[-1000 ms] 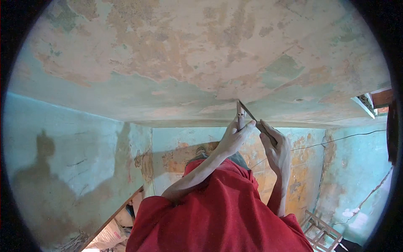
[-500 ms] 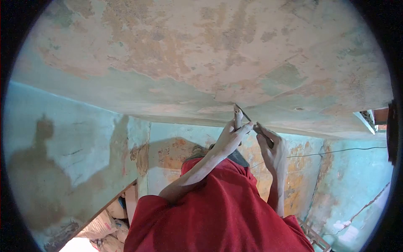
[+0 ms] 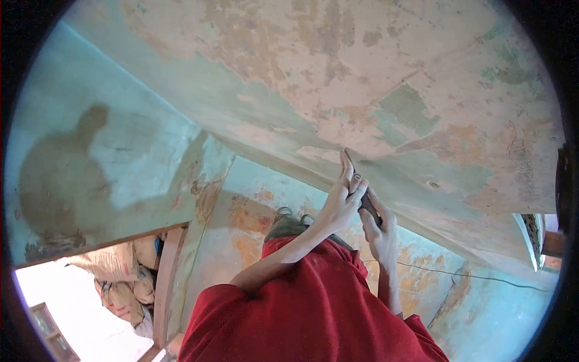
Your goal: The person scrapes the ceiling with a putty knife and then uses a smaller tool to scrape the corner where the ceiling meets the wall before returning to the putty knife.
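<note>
A thin dark scraping tool [image 3: 368, 205] meets the patchy plastered surface [image 3: 338, 90] at its narrow tip. My right hand [image 3: 381, 232] is wrapped round the tool's dark handle. Further up, my left hand [image 3: 342, 208] presses along the blade with its fingers together and pointing at the surface. The two hands touch or nearly touch near the middle of the tool. Part of the blade is hidden behind the left fingers. Pink-beige and pale green patches of paint or plaster surround the tip.
A turquoise wall [image 3: 139, 145] with shadows stands at the left, above a bright opening with stacked sacks [image 3: 120, 265]. A dark wire [image 3: 482, 277] crosses the peeling wall at lower right. My red shirt [image 3: 307, 308] fills the bottom middle; a framed opening [image 3: 529, 241] lies far right.
The view has tilted and shows more of the sacks and bright opening. My right hand has come closer to my left hand, and the tool stands steeper in view.
</note>
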A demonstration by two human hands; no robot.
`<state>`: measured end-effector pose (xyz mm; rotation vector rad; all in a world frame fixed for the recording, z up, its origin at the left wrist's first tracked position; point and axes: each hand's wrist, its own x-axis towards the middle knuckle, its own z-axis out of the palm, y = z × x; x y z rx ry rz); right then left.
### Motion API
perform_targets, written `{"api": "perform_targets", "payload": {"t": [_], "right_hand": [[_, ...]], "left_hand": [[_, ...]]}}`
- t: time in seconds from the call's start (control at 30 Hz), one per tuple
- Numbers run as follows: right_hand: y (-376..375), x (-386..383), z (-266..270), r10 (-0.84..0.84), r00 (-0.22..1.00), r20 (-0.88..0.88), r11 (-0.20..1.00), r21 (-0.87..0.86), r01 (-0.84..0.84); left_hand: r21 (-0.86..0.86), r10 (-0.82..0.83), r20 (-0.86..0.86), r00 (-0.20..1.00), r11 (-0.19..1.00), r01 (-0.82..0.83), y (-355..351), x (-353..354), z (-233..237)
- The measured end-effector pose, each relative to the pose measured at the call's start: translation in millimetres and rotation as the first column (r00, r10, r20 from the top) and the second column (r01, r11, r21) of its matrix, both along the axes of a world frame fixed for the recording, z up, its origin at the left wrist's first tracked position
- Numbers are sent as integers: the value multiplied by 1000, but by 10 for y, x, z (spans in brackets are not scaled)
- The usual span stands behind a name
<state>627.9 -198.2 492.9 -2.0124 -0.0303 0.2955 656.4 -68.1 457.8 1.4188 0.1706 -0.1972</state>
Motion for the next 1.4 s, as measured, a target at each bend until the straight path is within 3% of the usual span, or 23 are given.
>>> {"api": "perform_targets", "payload": {"t": [0.1, 0.13, 0.2, 0.33, 0.4, 0.43, 0.5, 0.6, 0.63, 0.7, 0.77, 0.83, 1.0, 1.1, 1.17, 1.27, 1.4], "right_hand": [[-95, 18, 29, -11, 990, -139, 985, 168, 34], [-97, 27, 54, 3, 990, -141, 985, 168, 21], [-108, 3, 67, -13, 969, -246, 939, 330, 96], [-141, 10, -13, -19, 987, -163, 940, 333, 73], [-123, 53, -27, -23, 986, -167, 961, 266, 68], [-88, 81, -46, -19, 987, -162, 961, 271, 63], [2, 87, -100, 2, 994, -109, 975, 221, 22], [-14, -31, -155, -62, 996, -61, 977, 199, 73], [13, -30, 9, -76, 986, -149, 961, 253, 112], [14, 4, -30, -69, 984, -166, 961, 255, 110], [33, 68, -96, -45, 989, -138, 979, 190, 71], [74, 53, -123, -56, 989, -139, 963, 254, 90], [24, 70, -52, -66, 990, -124, 934, 342, 105], [95, 114, -26, -19, 995, -97, 976, 216, 40], [112, 98, -114, 36, 998, 48, 978, 205, -45], [17, 35, -111, -47, 998, 30, 950, 311, 35], [113, 121, -129, 37, 994, 99, 985, 162, -52]], "left_hand": [[123, 117, 201, 973, 982, -144, -139, 13, -116], [124, 130, 199, 971, 980, -157, -156, 20, -157], [100, 87, 104, 991, 990, -98, -185, -6, -176], [161, 127, 158, 979, 975, -152, -243, -19, -2], [101, 115, 12, 993, 988, -116, -203, -19, 150], [105, 119, 17, 993, 987, -120, -188, 6, 104], [189, 229, 211, 950, 944, -270, -158, 21, -38], [196, 166, 170, 971, 960, -199, -171, -49, 11], [193, 177, 175, 969, 958, -210, -183, 6, -28], [166, 210, 312, 927, 948, -271, -258, 14, -152], [166, 220, 263, 939, 949, -269, -191, 27, -159], [193, 201, 169, 965, 953, -232, -111, 23, -39], [135, 208, 188, 960, 963, -235, -164, 19, 43], [130, 245, 154, 957, 955, -265, -101, 45, 44], [171, 243, 140, 960, 949, -265, -69, 35, 59], [70, 199, 159, 967, 975, -212, -162, 4, 140], [86, 252, 193, 948, 958, -272, -93, 50, -94]]}}
